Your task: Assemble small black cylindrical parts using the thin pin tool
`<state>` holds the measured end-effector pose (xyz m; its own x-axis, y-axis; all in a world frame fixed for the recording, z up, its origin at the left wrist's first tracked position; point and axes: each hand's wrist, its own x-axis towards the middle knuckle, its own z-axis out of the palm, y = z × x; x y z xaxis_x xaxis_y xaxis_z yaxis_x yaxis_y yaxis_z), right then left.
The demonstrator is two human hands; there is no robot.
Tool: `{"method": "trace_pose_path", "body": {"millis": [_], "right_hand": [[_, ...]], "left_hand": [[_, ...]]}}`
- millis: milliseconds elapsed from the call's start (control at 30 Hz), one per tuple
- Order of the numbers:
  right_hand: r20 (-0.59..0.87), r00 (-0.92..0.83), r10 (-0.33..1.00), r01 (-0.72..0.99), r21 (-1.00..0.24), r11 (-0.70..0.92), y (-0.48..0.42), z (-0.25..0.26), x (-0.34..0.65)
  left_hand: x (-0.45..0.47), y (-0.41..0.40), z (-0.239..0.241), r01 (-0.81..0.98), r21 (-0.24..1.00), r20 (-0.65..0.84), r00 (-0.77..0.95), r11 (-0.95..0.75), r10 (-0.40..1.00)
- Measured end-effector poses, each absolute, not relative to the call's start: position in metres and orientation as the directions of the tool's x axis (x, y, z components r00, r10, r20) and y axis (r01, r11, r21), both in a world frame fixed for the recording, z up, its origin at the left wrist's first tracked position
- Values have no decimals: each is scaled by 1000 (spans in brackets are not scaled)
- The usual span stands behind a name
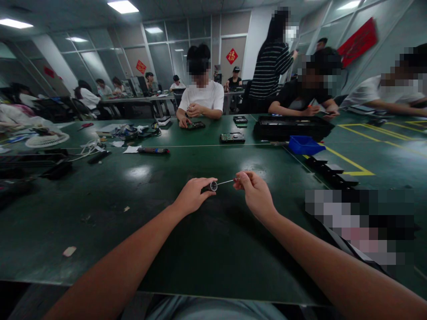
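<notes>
My left hand [193, 194] is closed around a short black cylindrical handle [211, 186] whose round end faces right. A thin silver shaft [225, 182] runs from that end to my right hand [255, 192], whose fingertips pinch its far tip. Both hands hover just above the dark green table [150, 213], about a hand's width apart.
A blue bin [304, 145] and a row of black blocks [330, 170] lie to the right. A black tray [290, 126], hard drives [232, 138] and a screwdriver [153, 150] sit farther back. Several people work across the table. Cables and a fan [46, 140] clutter the left.
</notes>
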<state>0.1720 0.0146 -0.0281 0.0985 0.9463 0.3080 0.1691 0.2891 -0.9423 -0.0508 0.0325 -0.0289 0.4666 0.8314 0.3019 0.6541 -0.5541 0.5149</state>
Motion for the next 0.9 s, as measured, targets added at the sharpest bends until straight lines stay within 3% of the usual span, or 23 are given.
{"method": "trace_pose_path", "body": {"millis": [300,433,600,767,900], "right_hand": [[240,45,970,41,-970,238,14,-26,171],[242,91,966,358,-913,195,10,-18,175],[262,74,962,479,-856,196,7,-13,175],[316,-53,947,346,-884,314,6,-16,171],[273,-77,959,323,-903,283,6,-17,172]], "left_hand": [[-50,30,-24,658,546,320,409,-519,855],[-51,30,-25,649,533,327,433,-542,840],[-53,31,-25,657,528,326,428,-538,843],[-54,34,-26,671,516,321,425,-532,846],[-55,36,-29,678,468,324,464,-567,824]]}}
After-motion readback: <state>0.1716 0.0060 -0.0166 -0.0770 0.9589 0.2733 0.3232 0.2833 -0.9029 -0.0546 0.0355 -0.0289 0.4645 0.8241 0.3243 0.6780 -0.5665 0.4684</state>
